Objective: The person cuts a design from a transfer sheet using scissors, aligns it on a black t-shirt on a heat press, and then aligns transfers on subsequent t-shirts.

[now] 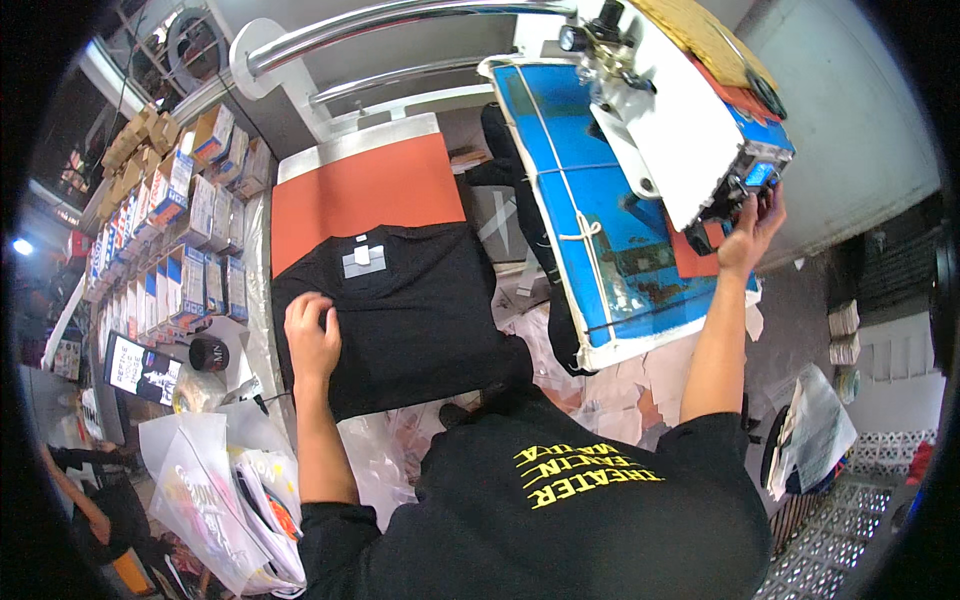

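Note:
A black T-shirt (410, 300) lies spread over an orange-red pad (370, 185), its collar toward the far side. At the collar sit a small grey rectangle (364, 262) and a white tag. My left hand (314, 330) is over the shirt's left part, fingers loosely bent, with a gap between thumb and index finger; nothing shows in it. On the right, my right hand (752, 235) reaches up to the control box (755, 165) of a heat press. Its fingers are spread at the box's lower edge, by a lit blue display (760, 174). Whether a fingertip presses a button cannot be seen.
A blue, cord-tied platen (570, 200) stands right of the shirt. Metal rails (400, 25) cross the far side. At left are stacked small boxes (180, 210), a tablet (142, 370), a dark mug (208, 352) and a plastic bag (215, 490). Another person's arm (80, 500) shows lower left.

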`<control>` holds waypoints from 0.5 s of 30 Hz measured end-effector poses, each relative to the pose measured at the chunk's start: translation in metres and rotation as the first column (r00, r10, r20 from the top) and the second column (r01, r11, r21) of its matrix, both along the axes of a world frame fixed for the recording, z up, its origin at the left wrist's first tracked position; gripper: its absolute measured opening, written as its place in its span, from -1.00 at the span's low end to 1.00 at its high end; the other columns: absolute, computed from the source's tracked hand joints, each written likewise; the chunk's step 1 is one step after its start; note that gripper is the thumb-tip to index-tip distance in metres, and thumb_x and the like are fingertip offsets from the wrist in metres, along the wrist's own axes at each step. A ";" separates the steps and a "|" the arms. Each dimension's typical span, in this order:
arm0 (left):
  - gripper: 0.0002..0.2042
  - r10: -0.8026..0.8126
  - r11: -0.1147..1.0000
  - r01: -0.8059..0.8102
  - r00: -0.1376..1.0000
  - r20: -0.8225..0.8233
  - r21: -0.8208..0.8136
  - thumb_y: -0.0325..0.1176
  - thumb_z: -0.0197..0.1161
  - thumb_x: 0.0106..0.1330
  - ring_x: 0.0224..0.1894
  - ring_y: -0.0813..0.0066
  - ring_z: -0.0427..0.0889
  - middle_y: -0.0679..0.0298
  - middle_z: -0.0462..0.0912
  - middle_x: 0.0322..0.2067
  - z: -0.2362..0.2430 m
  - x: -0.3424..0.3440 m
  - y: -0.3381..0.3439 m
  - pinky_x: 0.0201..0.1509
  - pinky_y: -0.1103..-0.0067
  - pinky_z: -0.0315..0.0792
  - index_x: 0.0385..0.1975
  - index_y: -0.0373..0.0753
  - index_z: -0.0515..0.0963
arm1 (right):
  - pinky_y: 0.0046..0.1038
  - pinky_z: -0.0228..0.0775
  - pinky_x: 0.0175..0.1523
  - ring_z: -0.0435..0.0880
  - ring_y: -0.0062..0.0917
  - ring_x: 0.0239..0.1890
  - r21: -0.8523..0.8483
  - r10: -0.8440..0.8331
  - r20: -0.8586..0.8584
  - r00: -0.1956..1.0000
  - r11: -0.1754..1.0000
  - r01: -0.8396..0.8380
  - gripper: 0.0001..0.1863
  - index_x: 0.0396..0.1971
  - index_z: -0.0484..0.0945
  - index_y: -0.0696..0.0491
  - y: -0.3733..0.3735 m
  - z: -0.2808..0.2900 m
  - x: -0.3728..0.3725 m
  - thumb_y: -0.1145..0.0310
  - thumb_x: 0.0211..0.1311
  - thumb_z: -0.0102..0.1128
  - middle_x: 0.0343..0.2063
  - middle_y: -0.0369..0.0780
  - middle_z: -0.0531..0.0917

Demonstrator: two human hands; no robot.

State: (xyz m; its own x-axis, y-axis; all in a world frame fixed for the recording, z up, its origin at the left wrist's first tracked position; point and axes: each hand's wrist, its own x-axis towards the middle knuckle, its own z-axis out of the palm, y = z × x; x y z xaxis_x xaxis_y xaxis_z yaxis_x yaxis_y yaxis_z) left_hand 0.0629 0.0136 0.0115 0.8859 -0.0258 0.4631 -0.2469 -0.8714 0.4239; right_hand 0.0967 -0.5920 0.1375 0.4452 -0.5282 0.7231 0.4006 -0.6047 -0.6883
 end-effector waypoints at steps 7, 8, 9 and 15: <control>-0.70 0.051 0.993 -0.041 0.995 -0.086 0.114 -0.45 0.29 0.17 0.17 0.03 0.47 0.06 0.55 0.02 -0.029 0.090 0.013 0.29 0.21 0.29 -0.08 -0.27 0.57 | -0.39 0.23 0.30 0.41 -0.41 0.18 -0.004 -0.053 -0.041 0.998 0.999 0.053 -0.38 0.34 0.19 0.22 -0.054 -0.016 0.004 0.18 0.48 0.12 0.18 -0.09 0.41; -0.68 0.080 0.987 -0.069 0.994 -0.068 0.147 -0.43 0.28 0.19 0.18 0.04 0.46 0.07 0.55 0.02 -0.034 0.094 0.018 0.30 0.20 0.28 -0.03 -0.26 0.56 | -0.39 0.23 0.31 0.41 -0.40 0.18 -0.087 -0.085 -0.028 0.996 0.993 0.082 -0.38 0.33 0.21 0.24 -0.050 -0.015 0.004 0.16 0.48 0.11 0.18 -0.09 0.41; -0.66 0.104 0.980 -0.094 0.994 -0.044 0.176 -0.40 0.27 0.22 0.19 0.05 0.45 0.08 0.55 0.03 -0.039 0.100 0.023 0.31 0.19 0.26 0.01 -0.26 0.55 | -0.40 0.25 0.29 0.42 -0.41 0.18 -0.022 -0.026 -0.030 0.999 0.999 0.025 -0.38 0.35 0.18 0.21 -0.049 -0.013 0.004 0.15 0.49 0.10 0.18 -0.09 0.42; -0.65 0.171 0.964 -0.117 0.960 -0.221 0.239 -0.31 0.23 0.29 0.21 0.06 0.44 0.11 0.53 0.09 -0.049 0.118 0.043 0.28 0.12 0.27 0.07 -0.18 0.55 | -0.42 0.29 0.26 0.45 -0.42 0.17 -0.004 0.011 -0.113 0.994 1.000 -0.012 -0.37 0.40 0.10 0.14 -0.054 -0.014 0.000 0.16 0.51 0.05 0.19 -0.06 0.41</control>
State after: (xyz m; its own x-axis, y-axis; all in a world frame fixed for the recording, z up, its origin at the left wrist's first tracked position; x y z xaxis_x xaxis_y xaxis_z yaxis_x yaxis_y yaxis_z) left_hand 0.1813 0.0568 -0.0377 0.9711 0.0326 0.2365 -0.0277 -0.9685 0.2473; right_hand 0.0963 -0.6464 0.1239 0.5301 -0.5190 0.6706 0.3277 -0.6040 -0.7265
